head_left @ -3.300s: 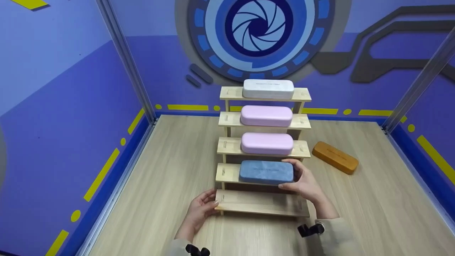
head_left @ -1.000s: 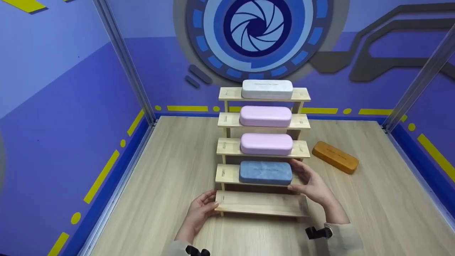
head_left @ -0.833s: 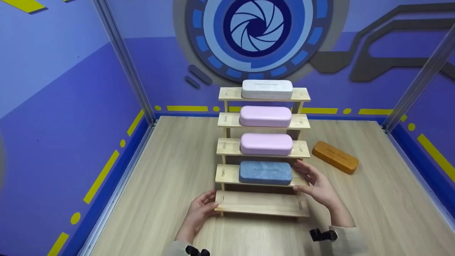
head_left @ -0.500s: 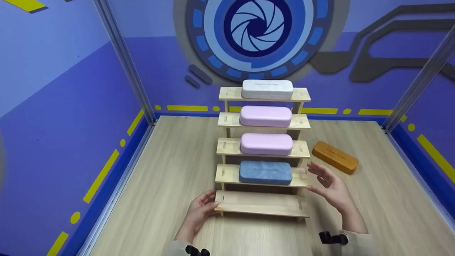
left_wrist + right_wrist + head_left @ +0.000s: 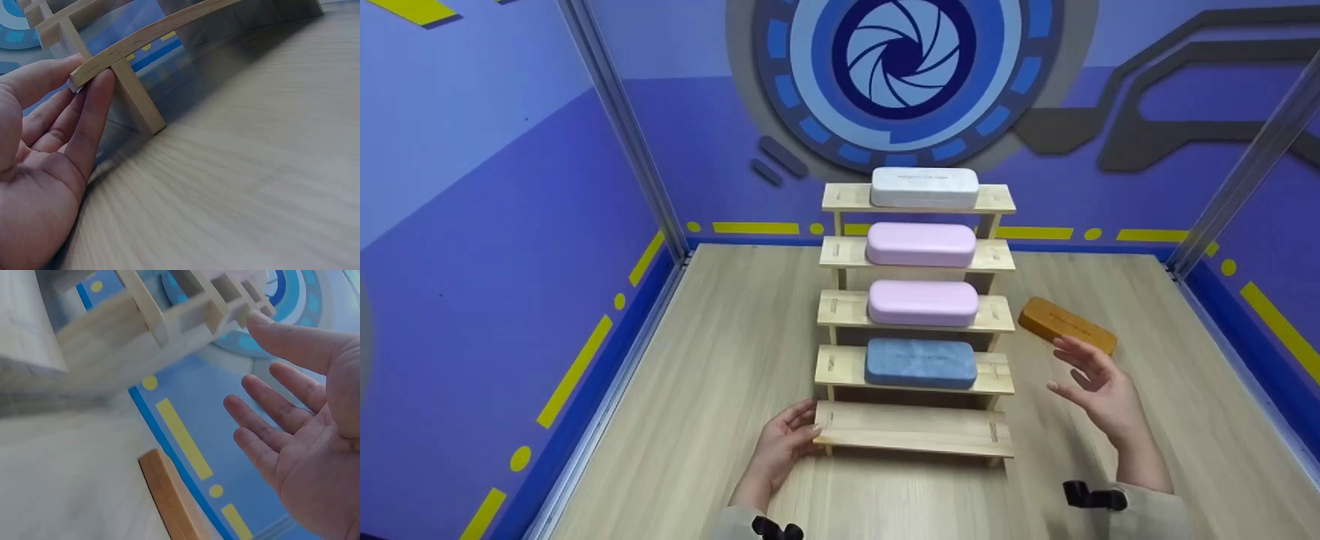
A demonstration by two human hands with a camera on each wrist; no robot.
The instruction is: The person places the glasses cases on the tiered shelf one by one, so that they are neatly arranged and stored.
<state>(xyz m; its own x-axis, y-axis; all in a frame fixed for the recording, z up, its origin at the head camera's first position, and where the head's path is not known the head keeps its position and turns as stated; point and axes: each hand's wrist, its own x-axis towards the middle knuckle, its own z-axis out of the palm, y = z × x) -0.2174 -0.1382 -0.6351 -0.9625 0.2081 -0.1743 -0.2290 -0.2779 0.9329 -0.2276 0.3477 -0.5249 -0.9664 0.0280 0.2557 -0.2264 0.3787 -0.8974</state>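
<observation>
A stepped wooden display stand (image 5: 915, 433) rises through the middle of the head view. My left hand (image 5: 777, 450) pinches the left end of its lowest board; in the left wrist view the thumb lies over the board (image 5: 152, 34) and the fingers beneath. My right hand (image 5: 1110, 405) holds nothing, fingers spread and slightly bent, over the table right of the stand. Its fingertips overlap the near edge of a brown glasses case (image 5: 1054, 319) in the head view. A blue glasses case (image 5: 921, 364) rests on the second board from the bottom.
Two pink glasses cases, an upper one (image 5: 921, 244) and a lower one (image 5: 922, 303), and a white case (image 5: 925, 187) occupy the higher boards. Printed purple-blue walls (image 5: 682, 157) with metal corner posts (image 5: 622, 120) enclose the wooden tabletop (image 5: 720, 322).
My right hand has let go of the blue glasses case and moved right, away from the stand towards the brown case. My left hand stays on the lowest board.
</observation>
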